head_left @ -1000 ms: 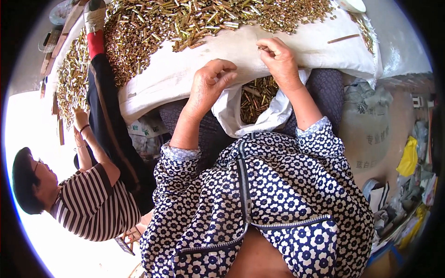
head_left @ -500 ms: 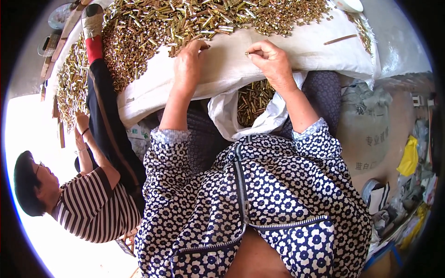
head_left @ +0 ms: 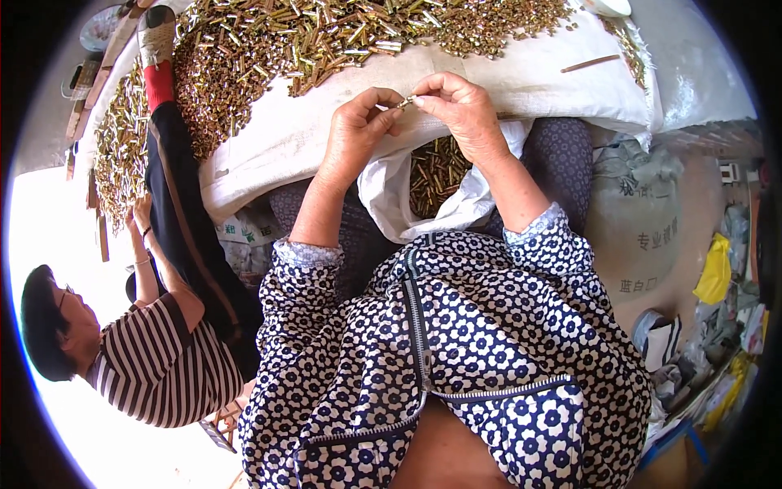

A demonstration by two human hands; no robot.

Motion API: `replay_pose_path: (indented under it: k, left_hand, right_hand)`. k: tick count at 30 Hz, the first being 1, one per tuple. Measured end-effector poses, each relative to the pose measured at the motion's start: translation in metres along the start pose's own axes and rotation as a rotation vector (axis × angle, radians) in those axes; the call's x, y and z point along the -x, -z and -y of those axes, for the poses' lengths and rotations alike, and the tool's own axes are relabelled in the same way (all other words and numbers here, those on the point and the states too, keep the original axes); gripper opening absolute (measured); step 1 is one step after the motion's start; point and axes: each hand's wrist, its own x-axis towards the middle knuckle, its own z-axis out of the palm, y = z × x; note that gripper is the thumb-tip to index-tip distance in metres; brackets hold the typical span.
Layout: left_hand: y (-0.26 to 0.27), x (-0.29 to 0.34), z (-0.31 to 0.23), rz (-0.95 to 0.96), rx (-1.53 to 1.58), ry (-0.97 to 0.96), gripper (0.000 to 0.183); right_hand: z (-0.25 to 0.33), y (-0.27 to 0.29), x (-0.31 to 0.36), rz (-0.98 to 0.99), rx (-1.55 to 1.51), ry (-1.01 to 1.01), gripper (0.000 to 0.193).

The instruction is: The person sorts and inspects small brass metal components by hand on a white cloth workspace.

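In front of my chest the fingertips of both hands meet over the white cloth (head_left: 521, 90). My left hand (head_left: 358, 130) is closed, its thumb and index finger pinching one end of a small metal fastener (head_left: 405, 103). On the fastener's other end, my right hand (head_left: 462, 110) is closed in a pinch too. Its exact shape is partly hidden by the fingers. Beyond the hands lies a heap of gold-coloured metal rods or sleeves (head_left: 326, 37), with small nut-like pieces (head_left: 481, 33) to its right. Below the hands, a white bag (head_left: 383, 191) stands open between my knees, with similar long pieces (head_left: 438, 175) inside.
A thin brown stick (head_left: 590, 63) rests on the cloth at the right. At the left, another person (head_left: 163, 350) in a striped shirt has hands at the heap's edge and a leg stretched along it. Sacks (head_left: 635, 220) and a yellow bag (head_left: 713, 269) lie at the right.
My hands were apart, each pinching something small; they have come together at one fastener. The left hand moved right and away from the heap.
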Motion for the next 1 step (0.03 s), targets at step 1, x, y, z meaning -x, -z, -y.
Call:
replay_pose_path:
  k: [1]
  left_hand:
    - [-0.0006,0.0006,-0.0023,-0.002,-0.015,0.004,0.013]
  right_hand:
    - [-0.001,0.0009,0.0008,0.001,-0.014,-0.015,0.012]
